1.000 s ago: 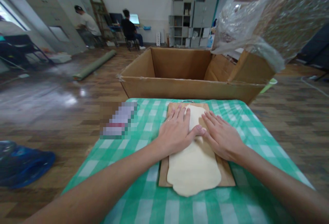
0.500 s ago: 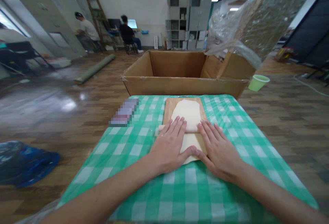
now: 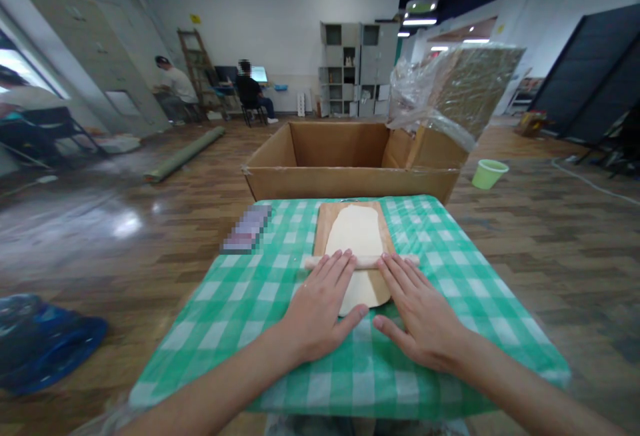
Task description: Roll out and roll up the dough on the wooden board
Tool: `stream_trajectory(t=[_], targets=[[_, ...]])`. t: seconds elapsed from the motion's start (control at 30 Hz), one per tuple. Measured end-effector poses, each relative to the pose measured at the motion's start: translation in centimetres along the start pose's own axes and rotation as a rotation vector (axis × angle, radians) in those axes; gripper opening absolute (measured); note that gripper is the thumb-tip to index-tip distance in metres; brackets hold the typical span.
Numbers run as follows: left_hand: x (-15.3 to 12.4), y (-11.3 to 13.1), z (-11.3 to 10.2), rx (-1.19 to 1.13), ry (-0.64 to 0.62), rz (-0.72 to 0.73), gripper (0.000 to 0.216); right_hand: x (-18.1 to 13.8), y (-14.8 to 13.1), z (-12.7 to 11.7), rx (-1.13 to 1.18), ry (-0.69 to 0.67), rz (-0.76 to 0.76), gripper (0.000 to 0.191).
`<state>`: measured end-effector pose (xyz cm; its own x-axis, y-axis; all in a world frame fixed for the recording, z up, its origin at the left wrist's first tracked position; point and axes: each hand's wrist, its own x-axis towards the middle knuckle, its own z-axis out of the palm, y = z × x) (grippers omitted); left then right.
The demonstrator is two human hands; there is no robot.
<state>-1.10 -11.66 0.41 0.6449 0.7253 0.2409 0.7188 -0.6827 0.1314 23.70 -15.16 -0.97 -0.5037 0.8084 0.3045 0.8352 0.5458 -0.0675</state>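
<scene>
A pale rolling pin point(image 3: 369, 263) lies crosswise on a flat sheet of dough point(image 3: 353, 231), which rests on a wooden cutting board point(image 3: 324, 221). My left hand point(image 3: 323, 309) presses flat on the pin's left part, fingers stretched forward. On the right part lies my right hand point(image 3: 420, 309), also palm down with straight fingers. Neither hand wraps around the pin. Both thumbs point inward, with a small gap between them near the dough's close edge. The dough runs out on both sides of the pin, long and narrow.
A green checked tablecloth point(image 3: 240, 319) covers the table. A blurred-out flat object point(image 3: 246, 229) lies at its far left. Beyond stand a large cardboard box point(image 3: 350, 183) and a green bucket point(image 3: 489, 174). A blue plastic item point(image 3: 50, 343) is on the floor at left. People sit in the background.
The view has tilted up. My hands and the rolling pin have come slightly toward me over the dough. My thumbs, touching before, are now apart.
</scene>
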Motion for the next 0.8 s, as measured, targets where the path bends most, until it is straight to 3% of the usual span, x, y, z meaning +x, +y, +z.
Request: stream_trajectory(t=[0.13, 0.27, 0.37, 0.47, 0.6, 0.8], targets=[[3.7, -4.6, 0.3, 0.035, -0.001, -0.037, 0.059, 3.9, 2.9, 0.4, 0.030, -0.041, 0.035, 0.077], [9.0, -9.7, 2.1, 0.151, 0.095, -0.118, 0.057, 9.9, 6.5, 2.2, -0.045, -0.085, 0.089, 0.078], [13.0, -12.3, 2.8, 0.208, 0.086, -0.124, 0.053, 14.3, 9.2, 3.3, -0.094, -0.117, 0.163, 0.075], [16.6, -14.2, 2.6, 0.260, 0.052, -0.083, 0.046, 17.9, 11.9, 3.9, -0.133, -0.152, 0.180, 0.066], [20.1, -15.8, 2.3, 0.270, 0.058, -0.061, 0.039, 21.3, 14.9, 4.6, -0.187, -0.191, 0.065, 0.049], [22.3, -17.2, 3.2, 0.228, 0.051, -0.145, 0.052, 23.3, 16.8, 5.9, -0.168, -0.212, 0.105, 0.051]])
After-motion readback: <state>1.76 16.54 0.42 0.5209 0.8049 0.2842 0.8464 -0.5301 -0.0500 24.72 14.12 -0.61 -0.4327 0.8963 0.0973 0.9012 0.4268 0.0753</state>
